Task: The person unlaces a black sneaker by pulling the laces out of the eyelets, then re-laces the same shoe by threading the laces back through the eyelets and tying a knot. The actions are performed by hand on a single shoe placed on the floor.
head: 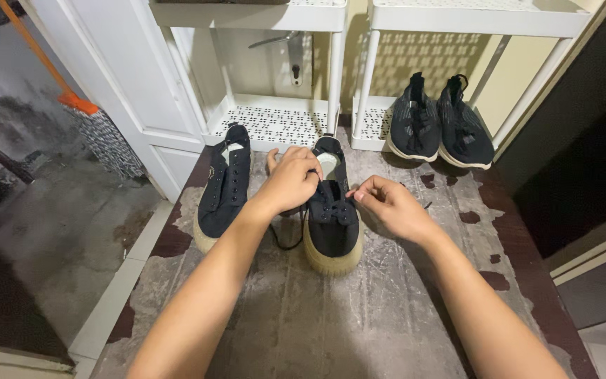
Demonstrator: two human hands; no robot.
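Both hands are closed on the laces of a black shoe [332,214]. One lace end is pinched by the left hand [290,181] and one by the right hand [389,205], so the laces are pulled apart. The shoe is set toe-near on the worn floor [359,316]. Its twin shoe [224,186] is laid just beside it. A pair of black sneakers [440,126] is kept on a white shoe rack [380,105] behind.

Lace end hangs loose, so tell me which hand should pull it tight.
Probably the right hand: its fingertips already pinch the lace at the black shoe, while the left hand lies over the shoe's opening.
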